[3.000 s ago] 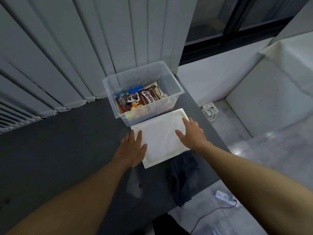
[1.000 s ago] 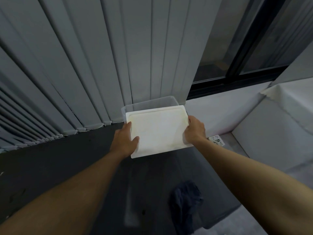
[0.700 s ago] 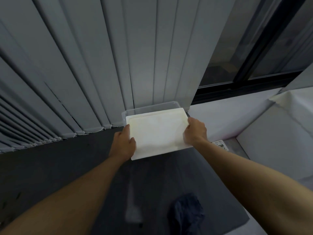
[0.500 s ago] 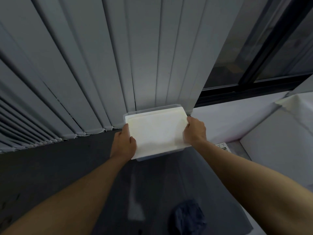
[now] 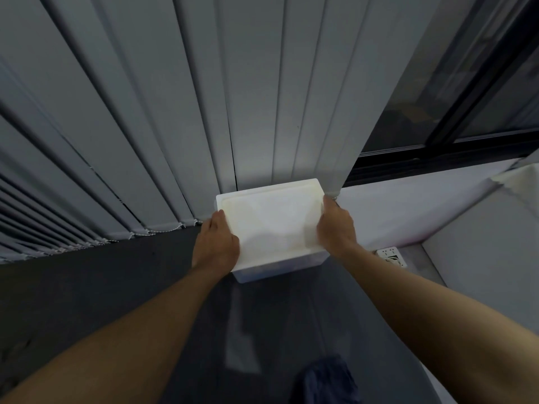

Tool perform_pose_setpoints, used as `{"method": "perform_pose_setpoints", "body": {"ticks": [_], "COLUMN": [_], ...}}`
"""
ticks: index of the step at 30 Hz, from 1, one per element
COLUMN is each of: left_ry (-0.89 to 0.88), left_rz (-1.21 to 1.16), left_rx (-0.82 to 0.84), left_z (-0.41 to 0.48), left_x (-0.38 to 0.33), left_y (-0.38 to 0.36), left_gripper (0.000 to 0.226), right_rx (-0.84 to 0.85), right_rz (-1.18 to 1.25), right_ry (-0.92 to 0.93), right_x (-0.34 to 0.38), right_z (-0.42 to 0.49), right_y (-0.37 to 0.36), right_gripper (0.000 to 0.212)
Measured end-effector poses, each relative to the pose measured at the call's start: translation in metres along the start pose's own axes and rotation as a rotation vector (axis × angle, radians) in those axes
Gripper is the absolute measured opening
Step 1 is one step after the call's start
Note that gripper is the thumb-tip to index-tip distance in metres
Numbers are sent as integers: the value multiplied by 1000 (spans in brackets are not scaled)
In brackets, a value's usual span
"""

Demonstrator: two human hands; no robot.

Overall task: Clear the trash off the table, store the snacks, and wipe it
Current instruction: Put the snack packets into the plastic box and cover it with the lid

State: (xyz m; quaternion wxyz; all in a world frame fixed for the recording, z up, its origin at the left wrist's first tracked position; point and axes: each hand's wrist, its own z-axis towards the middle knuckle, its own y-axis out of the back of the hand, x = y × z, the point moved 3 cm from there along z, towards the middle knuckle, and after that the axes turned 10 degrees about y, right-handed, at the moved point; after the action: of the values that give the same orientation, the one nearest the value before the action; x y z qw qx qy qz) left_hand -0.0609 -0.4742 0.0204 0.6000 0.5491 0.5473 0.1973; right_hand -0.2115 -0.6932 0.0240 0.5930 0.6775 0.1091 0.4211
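Observation:
A white rectangular lid (image 5: pixel 274 220) lies on top of the clear plastic bin (image 5: pixel 280 271), whose front wall shows just below it at the far edge of the dark table (image 5: pixel 116 287). My left hand (image 5: pixel 215 243) grips the lid's left side with the thumb on top. On the lid's right side, my right hand (image 5: pixel 335 225) holds it the same way. The snacks inside the bin are hidden by the lid. A dark blue cloth (image 5: pixel 323 380) lies crumpled on the table near its front right.
Grey vertical blinds (image 5: pixel 175 112) hang right behind the bin. A dark window frame (image 5: pixel 437 153) and a white wall are to the right. A white power strip (image 5: pixel 390 255) lies on the floor beyond the table's right edge.
Both hands picked the lid up from the table in front of the bin, carried it forward, and set it down over the bin. The view has tilted upward.

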Motion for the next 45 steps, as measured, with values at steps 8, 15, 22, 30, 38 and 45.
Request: {"method": "perform_pose_setpoints", "body": {"ticks": [8,15,22,30,38,45], "left_ry": [-118,-143,-178,-211,-267,-284], "left_rz": [268,376,405,419,418,463], "left_rx": [-77,-102,-127,-125,-194,-176], "left_z": [12,10,25,31,32,37], "left_x": [-18,-22,-27,-29,-30,-29], "left_y": [-19,-19,-15,-20,-25,-27], "left_gripper": [75,97,91,84,83,81], "right_rx": [80,117,94,59,49,52], "right_rz": [-162,-323,-383,-367,-350,-395], "right_ry": [99,185,242,232,231,255], "right_x": [-4,7,11,22,31,31], "right_z": [-1,21,28,32,27,30], "right_y": [-17,-21,-27,-37,-41,-46], "right_gripper": [70,86,84,85,86,84]}}
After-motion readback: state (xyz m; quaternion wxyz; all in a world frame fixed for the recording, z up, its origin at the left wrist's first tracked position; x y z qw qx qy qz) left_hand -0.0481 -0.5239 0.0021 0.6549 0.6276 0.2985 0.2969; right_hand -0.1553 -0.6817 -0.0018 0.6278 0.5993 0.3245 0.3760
